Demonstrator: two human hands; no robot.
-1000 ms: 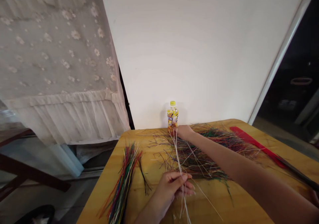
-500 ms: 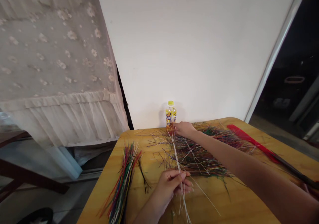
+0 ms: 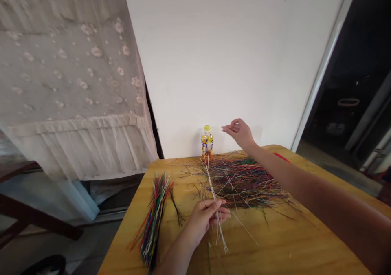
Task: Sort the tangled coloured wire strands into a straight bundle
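My left hand [image 3: 210,216] is closed around several thin white wires [image 3: 210,180], thumb on top, with their ends sticking out above and below it. My right hand [image 3: 238,130] is raised over the back of the table, fingertips pinched together. Whether a thin strand is in that pinch, I cannot make out. Below my right forearm lies a wide, tangled pile of multicoloured wires [image 3: 241,181]. A neater bundle of coloured wires [image 3: 155,218] lies left of my left hand, with a small dark bunch of wires [image 3: 175,207] beside it.
A bottle with a yellow cap [image 3: 207,142] stands at the table's back edge by the white wall [image 3: 220,55]. Part of a red object [image 3: 281,157] shows behind my right forearm. A lace curtain [image 3: 76,83] hangs left of the wooden table [image 3: 259,246].
My right hand has left the upper ends of the white wires and risen up and to the right. My left hand keeps hold of them. The view has shifted slightly.
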